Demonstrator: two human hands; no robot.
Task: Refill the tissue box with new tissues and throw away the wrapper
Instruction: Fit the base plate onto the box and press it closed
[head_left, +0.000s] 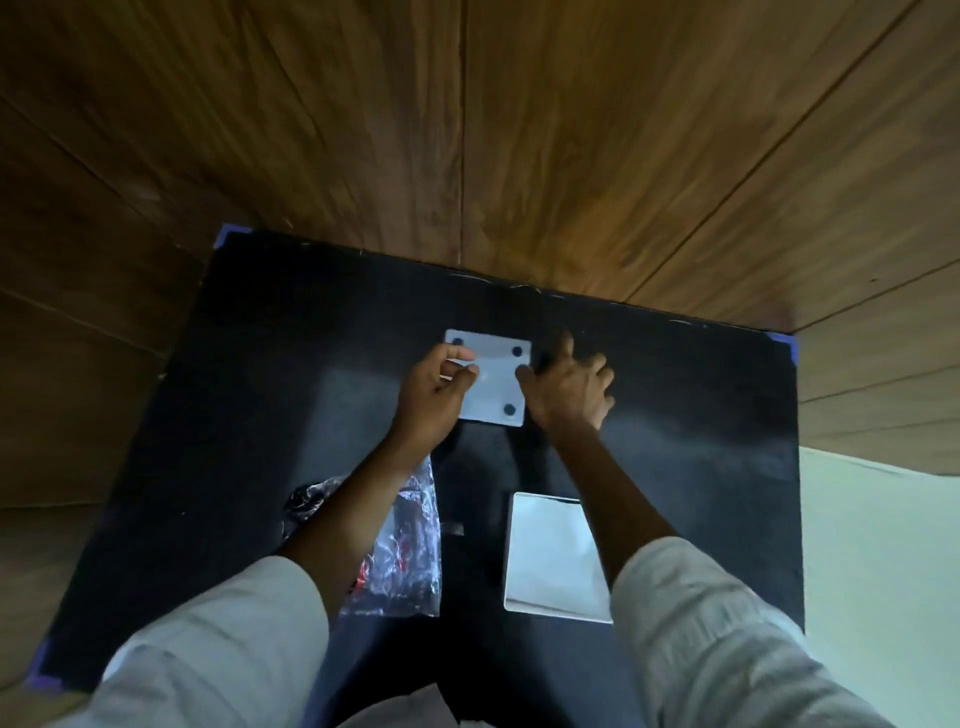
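A white square tissue box (493, 379) lies upside down at the middle of the black table (260, 415), its underside showing dark round feet at the corners. My left hand (434, 397) grips its left edge, fingers curled onto the white face. My right hand (569, 387) presses against its right side, thumb on the white face, other fingers spread on the table. A white stack of tissues (550, 556) lies flat nearer me on the right, partly under my right forearm. A crumpled clear plastic wrapper (405, 551) with red print lies nearer me on the left, partly under my left forearm.
The black table top has blue tape at its corners (784, 345). Wooden wall panels (467, 130) rise right behind its far edge. A pale floor (883, 545) shows to the right of the table. The picture is blurred.
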